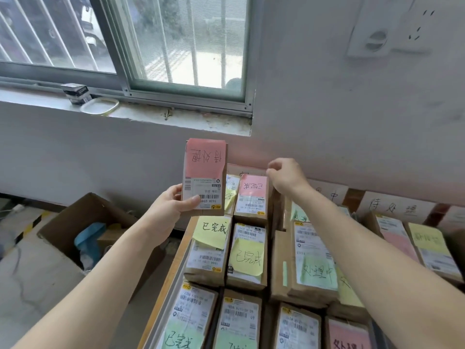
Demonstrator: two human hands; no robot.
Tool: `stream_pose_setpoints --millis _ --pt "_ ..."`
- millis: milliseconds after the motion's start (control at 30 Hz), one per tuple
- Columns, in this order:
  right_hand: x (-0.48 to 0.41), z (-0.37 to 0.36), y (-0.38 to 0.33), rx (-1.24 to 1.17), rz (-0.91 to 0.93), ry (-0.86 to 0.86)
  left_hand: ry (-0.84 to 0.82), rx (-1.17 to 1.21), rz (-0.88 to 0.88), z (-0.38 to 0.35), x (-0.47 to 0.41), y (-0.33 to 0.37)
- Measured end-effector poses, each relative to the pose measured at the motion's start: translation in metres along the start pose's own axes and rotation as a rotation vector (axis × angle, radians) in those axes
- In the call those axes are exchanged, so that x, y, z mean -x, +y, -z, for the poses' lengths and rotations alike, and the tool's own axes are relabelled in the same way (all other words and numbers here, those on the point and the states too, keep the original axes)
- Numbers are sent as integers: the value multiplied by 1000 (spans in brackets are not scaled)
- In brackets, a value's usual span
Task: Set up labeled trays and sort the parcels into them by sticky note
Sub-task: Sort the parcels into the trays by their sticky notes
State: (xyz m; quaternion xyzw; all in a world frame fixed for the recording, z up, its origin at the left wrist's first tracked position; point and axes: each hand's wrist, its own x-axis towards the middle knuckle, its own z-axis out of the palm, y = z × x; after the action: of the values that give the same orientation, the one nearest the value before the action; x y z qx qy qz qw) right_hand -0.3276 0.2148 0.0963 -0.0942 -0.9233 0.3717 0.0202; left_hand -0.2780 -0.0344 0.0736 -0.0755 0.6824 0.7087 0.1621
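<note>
1. Cardboard box (75,222) on the floor at far left, open, with blue wrapping inside; one only, and it sits apart from the sorting
2. Left hand (166,210) is clamped on the lower end of one parcel (205,177), thumb across the shipping label. It holds the parcel upright above the back left corner of the left tray (173,268). One pink note (203,158) covers the parcel's upper half, its handwriting upside down to the camera
3. Step in hand, as judged: read the note and match it to a tray. The writing appears to match the wall label (392,205) at far right, so the parcel should not go into the tray beneath it. It should be carried across, clear of the other forearm, and laid flat with the note upward
4. Left tray count: six parcels in view, in three rows of two, with one pink note, three yellow and two green
5. Right hand (284,176) hangs over the back of the trays, fingers curled in, nothing seen in them
6. Middle stack (314,260): at least four parcels, overlapping, so the exact count cannot be told
7. Right group (432,250): two parcels in view, one pink note and one yellow; the forearm hides the rest
</note>
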Motion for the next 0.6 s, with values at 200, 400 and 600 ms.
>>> stream_pose_setpoints --millis 200,400,600 --pt "37 76 -6 107 215 208 -92 38 -21 -48 -1 17" --pt "73 152 30 331 291 416 -195 30 -64 -119 10 32" --pt "114 209 71 432 323 537 -283 4 -80 -185 34 34"
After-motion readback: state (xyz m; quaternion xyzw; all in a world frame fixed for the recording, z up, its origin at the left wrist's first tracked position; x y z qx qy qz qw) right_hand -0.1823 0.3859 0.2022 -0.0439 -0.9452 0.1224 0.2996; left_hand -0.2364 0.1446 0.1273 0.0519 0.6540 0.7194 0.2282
